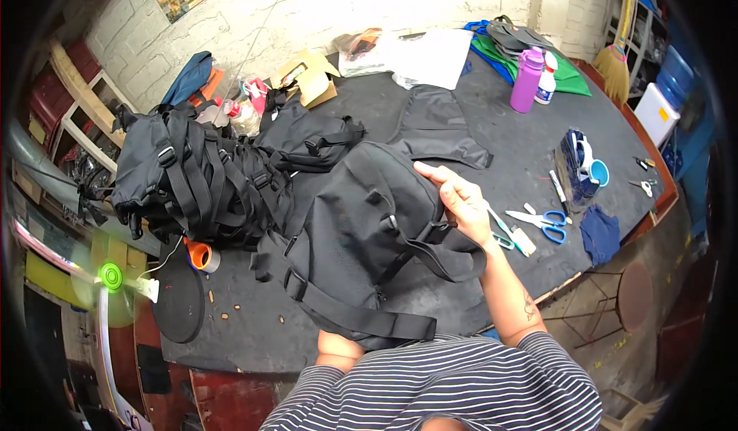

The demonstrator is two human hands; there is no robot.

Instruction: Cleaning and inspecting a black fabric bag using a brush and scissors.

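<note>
A black bag (pixel 338 223) with straps and buckles is held up in front of me, tilted above the table. My right hand (pixel 463 204) grips its right side near the top, fingers bent against the fabric. A wide strap (pixel 450 258) loops out beside my right wrist. Of my left arm only the forearm (pixel 338 348) shows; the left hand is hidden behind or inside the bag. Another strap (pixel 369 319) hangs across the bag's lower front. Just beyond lies a flat black padded panel (pixel 440 124).
A heap of black bags (pixel 192 170) covers the table's left. On the right lie blue-handled scissors (pixel 547 223), a marker (pixel 559 187), tape rolls (pixel 598 173) and a navy cloth (pixel 600 235). A purple bottle (pixel 527 81) stands farther back. A small green fan (pixel 112 277) is at the left edge.
</note>
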